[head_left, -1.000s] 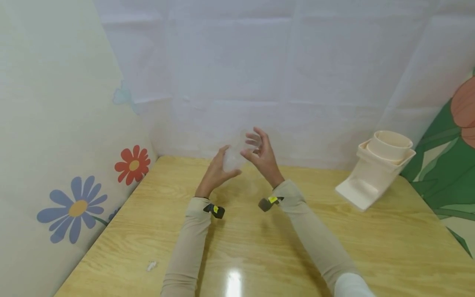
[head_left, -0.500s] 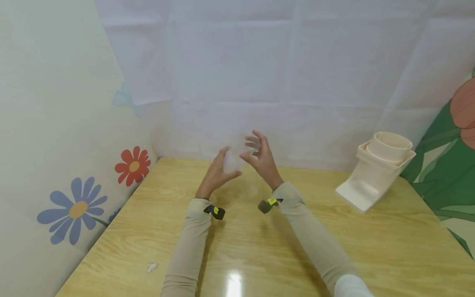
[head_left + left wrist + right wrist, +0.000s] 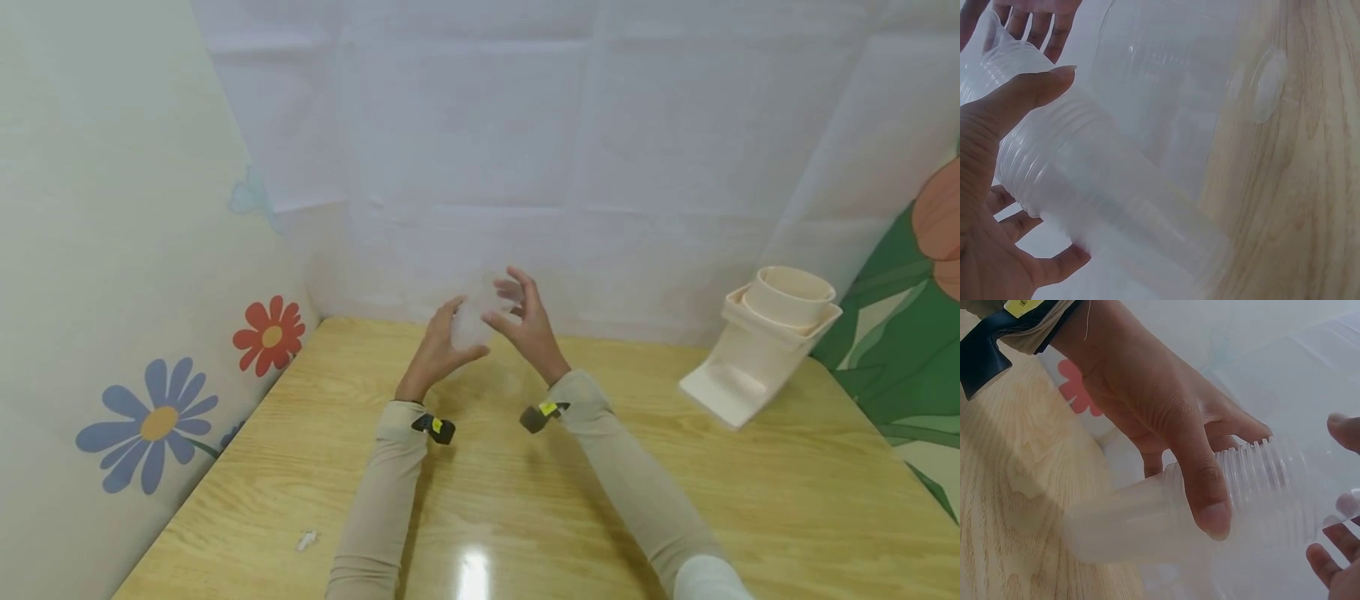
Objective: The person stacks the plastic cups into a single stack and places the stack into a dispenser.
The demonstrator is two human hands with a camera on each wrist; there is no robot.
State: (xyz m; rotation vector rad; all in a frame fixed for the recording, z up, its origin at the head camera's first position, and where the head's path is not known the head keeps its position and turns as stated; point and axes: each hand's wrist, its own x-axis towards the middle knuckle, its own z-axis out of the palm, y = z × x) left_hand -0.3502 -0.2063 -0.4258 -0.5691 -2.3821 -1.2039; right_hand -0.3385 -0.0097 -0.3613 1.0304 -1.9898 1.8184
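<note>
In the head view my left hand (image 3: 435, 354) grips a stack of clear plastic cups (image 3: 470, 325) above the table. Its ribbed, nested rims lie between thumb and fingers in the left wrist view, where the smooth cup body (image 3: 1141, 194) slants down to the right. Close by the rim end, my right hand (image 3: 531, 325) has curled fingers and thumb around the clear end of a plastic cup. That cup (image 3: 1325, 465) appears in the right wrist view at the stack's end; whether it is separate from the stack is hard to tell.
A cream plastic holder (image 3: 750, 350) with a round tube on top stands at the table's (image 3: 637, 492) back right. A small white scrap (image 3: 307, 540) lies front left. A large clear plastic thing (image 3: 1166, 81) shows behind the stack. White sheeting (image 3: 465, 125) hangs behind.
My right hand has moved slightly down and left, closer to the left hand. The left hand and the stack have stayed nearly still.
</note>
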